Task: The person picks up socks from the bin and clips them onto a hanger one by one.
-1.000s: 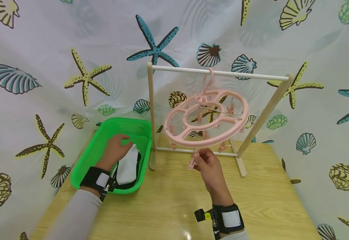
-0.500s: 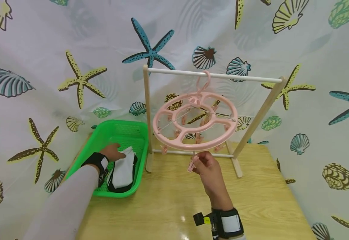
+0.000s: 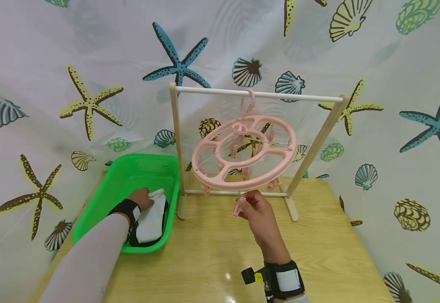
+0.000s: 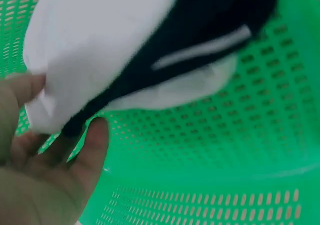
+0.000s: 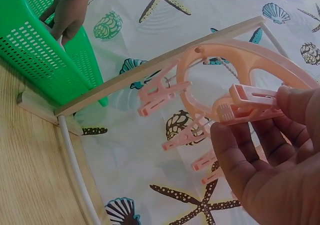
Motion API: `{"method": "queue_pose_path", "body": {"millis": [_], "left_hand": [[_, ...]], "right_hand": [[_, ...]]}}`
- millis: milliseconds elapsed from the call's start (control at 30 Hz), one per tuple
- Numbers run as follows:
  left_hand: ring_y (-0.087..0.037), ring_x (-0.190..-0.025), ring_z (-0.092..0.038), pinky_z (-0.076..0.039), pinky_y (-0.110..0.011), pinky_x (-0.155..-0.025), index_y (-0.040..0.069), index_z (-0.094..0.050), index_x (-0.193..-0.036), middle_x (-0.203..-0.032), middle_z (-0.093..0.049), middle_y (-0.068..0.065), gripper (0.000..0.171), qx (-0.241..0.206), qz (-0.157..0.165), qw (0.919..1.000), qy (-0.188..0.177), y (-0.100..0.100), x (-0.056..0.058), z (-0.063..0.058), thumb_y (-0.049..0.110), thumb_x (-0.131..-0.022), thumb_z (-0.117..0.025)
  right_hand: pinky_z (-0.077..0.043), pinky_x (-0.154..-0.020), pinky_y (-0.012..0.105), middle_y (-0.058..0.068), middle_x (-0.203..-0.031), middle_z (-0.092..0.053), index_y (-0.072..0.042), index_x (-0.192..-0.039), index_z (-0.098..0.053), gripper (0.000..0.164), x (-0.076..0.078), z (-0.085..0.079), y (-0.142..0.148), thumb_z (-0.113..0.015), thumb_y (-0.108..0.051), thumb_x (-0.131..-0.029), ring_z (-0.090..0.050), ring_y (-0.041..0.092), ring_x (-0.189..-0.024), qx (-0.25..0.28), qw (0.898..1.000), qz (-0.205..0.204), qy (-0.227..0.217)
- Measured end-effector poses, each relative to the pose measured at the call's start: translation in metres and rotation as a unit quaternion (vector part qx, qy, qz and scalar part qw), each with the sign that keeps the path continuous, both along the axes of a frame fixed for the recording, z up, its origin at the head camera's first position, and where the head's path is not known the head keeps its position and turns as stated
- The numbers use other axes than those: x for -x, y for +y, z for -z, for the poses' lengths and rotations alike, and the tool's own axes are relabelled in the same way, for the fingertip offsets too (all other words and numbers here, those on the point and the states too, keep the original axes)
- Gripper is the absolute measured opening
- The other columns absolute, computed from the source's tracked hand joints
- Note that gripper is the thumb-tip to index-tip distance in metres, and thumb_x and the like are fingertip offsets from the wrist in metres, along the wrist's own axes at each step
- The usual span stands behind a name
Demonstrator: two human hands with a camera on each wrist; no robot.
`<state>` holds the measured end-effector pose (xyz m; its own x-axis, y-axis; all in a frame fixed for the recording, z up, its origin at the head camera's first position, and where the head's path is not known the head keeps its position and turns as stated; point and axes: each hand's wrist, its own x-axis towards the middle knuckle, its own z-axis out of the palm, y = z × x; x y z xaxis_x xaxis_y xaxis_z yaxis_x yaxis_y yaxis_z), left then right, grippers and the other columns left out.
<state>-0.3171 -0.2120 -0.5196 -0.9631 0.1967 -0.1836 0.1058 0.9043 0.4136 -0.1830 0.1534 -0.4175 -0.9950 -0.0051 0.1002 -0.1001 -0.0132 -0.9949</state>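
My left hand (image 3: 140, 198) reaches into a green basket (image 3: 88, 206) and pinches one end of a white sock (image 3: 151, 223). In the left wrist view, the thumb lies on top of the white sock (image 4: 95, 30) with fingers beneath. Under it are a black sock (image 4: 200, 30) with a white stripe and another pale piece (image 4: 175, 90). My right hand (image 3: 261, 214) pinches a pink clothespin (image 3: 237, 207) that hangs below the front rim of a pink round drying hanger (image 3: 239, 184). The right wrist view shows this clothespin (image 5: 252, 96) between thumb and fingers.
The hanger hooks over the white bar (image 3: 212, 91) of a wooden-legged rack, right of the basket. Several other pink clothespins (image 3: 245, 173) dangle from it. A wood-grain table (image 3: 205, 252) lies beneath, with a patterned curtain (image 3: 129, 50) behind.
My left hand has lowered onto the sock in the basket and taken hold of its end. The right hand keeps its grip on the clothespin; the hanger has swung slightly. The head view has shifted.
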Motion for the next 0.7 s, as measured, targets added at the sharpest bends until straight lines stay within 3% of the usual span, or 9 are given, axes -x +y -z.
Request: {"method": "queue_pose_path", "body": {"millis": [67,233,400,433,533,600,700], "left_hand": [[-0.042,-0.084,-0.064,-0.052,-0.048,-0.073,-0.019,-0.059,-0.106,-0.095,-0.064,-0.031,0.031,-0.006,-0.018,0.9993,0.031,0.000,-0.004,-0.006,0.008,-0.092,-0.054],[-0.035,-0.072,-0.064,-0.052,-0.045,-0.066,-0.012,-0.065,-0.089,-0.079,-0.066,-0.020,0.025,-0.011,-0.017,0.9970,0.075,0.007,-0.007,-0.025,0.011,-0.095,-0.057],[-0.018,-0.049,-0.045,-0.038,-0.031,-0.050,0.008,-0.050,-0.057,-0.053,-0.042,0.001,0.037,-0.046,-0.029,0.9957,0.074,0.014,-0.006,-0.041,0.011,-0.092,-0.062],[-0.015,-0.048,-0.042,-0.035,-0.029,-0.049,0.010,-0.048,-0.056,-0.052,-0.039,0.003,0.038,-0.060,-0.036,0.9952,0.068,0.015,-0.007,-0.044,0.012,-0.091,-0.063],[-0.013,-0.050,-0.046,-0.037,-0.026,-0.049,0.004,-0.062,-0.065,-0.055,-0.050,0.002,0.026,-0.101,-0.054,0.9921,0.052,0.020,-0.012,-0.054,0.013,-0.089,-0.067],[-0.015,-0.055,-0.052,-0.040,-0.028,-0.052,0.000,-0.071,-0.080,-0.063,-0.058,-0.002,0.018,-0.127,-0.061,0.9893,0.039,0.025,-0.017,-0.063,0.015,-0.090,-0.068],[-0.019,-0.064,-0.054,-0.042,-0.030,-0.056,-0.003,-0.072,-0.099,-0.076,-0.063,-0.007,0.022,-0.148,-0.061,0.9863,0.042,0.036,-0.028,-0.080,0.018,-0.092,-0.068]], "right_hand": [[-0.055,-0.077,0.036,0.023,-0.103,-0.059,0.003,-0.108,-0.055,0.012,0.000,0.000,-0.001,-0.056,-0.007,-0.102,-0.063,0.023,-0.081,0.000,1.000,-0.001,0.003],[-0.056,-0.077,0.036,0.018,-0.099,-0.060,0.004,-0.108,-0.054,0.012,0.001,0.001,-0.002,-0.055,-0.006,-0.102,-0.063,0.023,-0.080,0.008,1.000,-0.006,0.006],[-0.056,-0.077,0.036,0.021,-0.099,-0.059,0.003,-0.108,-0.055,0.012,0.002,0.002,-0.004,-0.055,-0.007,-0.102,-0.063,0.023,-0.080,0.009,1.000,-0.011,0.010],[-0.056,-0.077,0.036,0.021,-0.099,-0.059,0.004,-0.108,-0.054,0.013,0.001,0.002,-0.004,-0.056,-0.007,-0.102,-0.063,0.023,-0.081,0.010,1.000,-0.012,0.012],[-0.056,-0.078,0.036,0.019,-0.099,-0.060,0.005,-0.109,-0.054,0.015,0.001,0.003,-0.004,-0.056,-0.008,-0.102,-0.064,0.022,-0.081,0.010,1.000,-0.011,0.016],[-0.055,-0.079,0.035,0.020,-0.100,-0.060,0.006,-0.109,-0.054,0.016,0.001,0.003,-0.004,-0.056,-0.008,-0.102,-0.064,0.022,-0.082,0.012,1.000,-0.010,0.018],[-0.055,-0.081,0.035,0.023,-0.103,-0.059,0.007,-0.110,-0.054,0.016,0.002,0.004,-0.003,-0.056,-0.007,-0.101,-0.064,0.022,-0.084,0.010,1.000,-0.009,0.020]]}}
